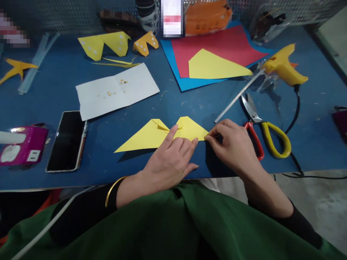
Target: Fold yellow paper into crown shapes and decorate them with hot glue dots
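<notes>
A piece of yellow paper (141, 136), cut with two raised humps and a notch between them, lies on the blue table near its front edge. A small folded yellow strip (162, 127) shows at the notch. My left hand (172, 155) rests over the paper's lower middle, its index finger stretched out onto the notch and its thumb apart. At the paper's right tip, my right hand (230, 142) pinches the corner between thumb and fingertips. Part of the paper is hidden under my left hand.
Right of my hands lie scissors (276, 139) and a yellow glue gun (284, 66) with its cable. Coloured sheets (179, 81) and two spotted paper masks (116, 43) lie behind. A white sheet (135, 86), a phone (67, 141) and a magenta box (35, 146) are at left.
</notes>
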Motion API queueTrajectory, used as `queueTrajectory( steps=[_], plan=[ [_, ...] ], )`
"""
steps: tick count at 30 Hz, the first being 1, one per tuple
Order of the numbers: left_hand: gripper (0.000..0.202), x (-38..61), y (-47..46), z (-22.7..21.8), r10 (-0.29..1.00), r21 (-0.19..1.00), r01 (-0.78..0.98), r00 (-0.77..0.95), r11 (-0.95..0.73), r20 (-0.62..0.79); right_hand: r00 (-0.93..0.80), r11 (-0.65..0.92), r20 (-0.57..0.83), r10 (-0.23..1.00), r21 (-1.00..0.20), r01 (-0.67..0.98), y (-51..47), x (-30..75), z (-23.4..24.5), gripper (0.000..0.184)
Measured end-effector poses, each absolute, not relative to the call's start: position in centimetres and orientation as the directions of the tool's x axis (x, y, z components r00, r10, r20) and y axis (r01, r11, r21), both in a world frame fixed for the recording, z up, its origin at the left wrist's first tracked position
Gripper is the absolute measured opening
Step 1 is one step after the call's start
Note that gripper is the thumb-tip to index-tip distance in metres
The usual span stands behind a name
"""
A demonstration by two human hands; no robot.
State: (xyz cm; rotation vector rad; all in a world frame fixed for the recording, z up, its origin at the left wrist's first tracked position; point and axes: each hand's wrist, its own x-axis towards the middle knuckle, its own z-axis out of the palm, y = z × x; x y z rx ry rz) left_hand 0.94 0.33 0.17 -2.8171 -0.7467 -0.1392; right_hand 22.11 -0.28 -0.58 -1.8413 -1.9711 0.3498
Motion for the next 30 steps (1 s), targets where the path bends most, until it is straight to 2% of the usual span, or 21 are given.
queueTrajectory(
  steps=[10, 13, 18, 21, 25, 28, 30],
  plan=[
    [0.064, 1.0, 0.5, 0.3, 0.484, -0.169, 0.504, 0.862, -0.847, 0.15, 0.031, 0.037, 0.13, 0.991, -0.493, 0.869, -0.5, 23.2, -0.4, 0.016],
    [0.063, 1.0, 0.5, 0.3, 0.488, -0.149, 0.506, 0.861, -0.85, 0.143, 0.033, 0.031, 0.13, 0.991, -0.463, 0.886, -0.6, 23.3, -0.3, 0.013],
    [0.063, 1.0, 0.5, 0.2, 0.49, -0.131, 0.507, 0.86, -0.852, 0.142, 0.008, 0.043, 0.145, 0.989, -0.345, 0.938, -0.3, 23.1, -0.5, 0.013],
    [0.062, 0.9, 0.5, 0.2, 0.488, -0.132, 0.508, 0.859, -0.851, 0.156, -0.009, 0.059, 0.152, 0.988, -0.326, 0.943, -0.4, 23.3, -0.8, 0.012],
    [0.062, 1.0, 0.5, 0.1, 0.492, -0.133, 0.511, 0.857, -0.849, 0.152, 0.056, 0.043, 0.305, 0.951, -0.307, 0.951, -1.8, 23.0, -0.6, 0.009],
    [0.06, 1.0, 0.5, 0.2, 0.491, -0.135, 0.51, 0.858, -0.85, 0.147, -0.062, 0.186, 0.456, 0.888, -0.232, 0.955, -3.6, 21.7, -0.5, 0.018],
    [0.057, 0.9, 0.5, 0.3, 0.493, -0.132, 0.51, 0.859, -0.85, 0.138, -0.232, 0.352, 0.462, 0.856, -0.193, 0.916, -4.5, 20.5, -0.7, 0.027]
  ],
)
